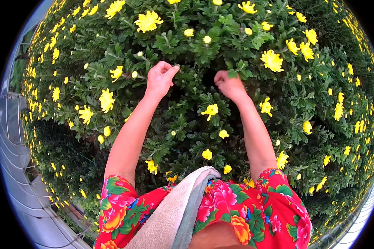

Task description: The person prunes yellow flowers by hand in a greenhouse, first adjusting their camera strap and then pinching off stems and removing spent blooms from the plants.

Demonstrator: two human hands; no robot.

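Observation:
My left hand (160,78) reaches into a dense stand of yellow chrysanthemums. Its thumb and forefinger are pinched together beside green foliage (191,76); whether a stem or bud sits between them is too small to make out. To the right, my right hand (230,84) has curled fingers next to a dark gap in the plants. A leafy chrysanthemum shoot (239,70) overlaps the back of that hand, and its fingertips are partly hidden. Below and between the hands stands an open yellow flower (210,110). Closed round buds (134,74) grow left of my left hand.
Chrysanthemum plants spread out on all sides, with larger blooms (148,21) ahead and more (272,60) at the right. A pale towel (177,208) hangs over my red floral shirt (237,205). Greenhouse sheeting (15,174) curves along the left rim.

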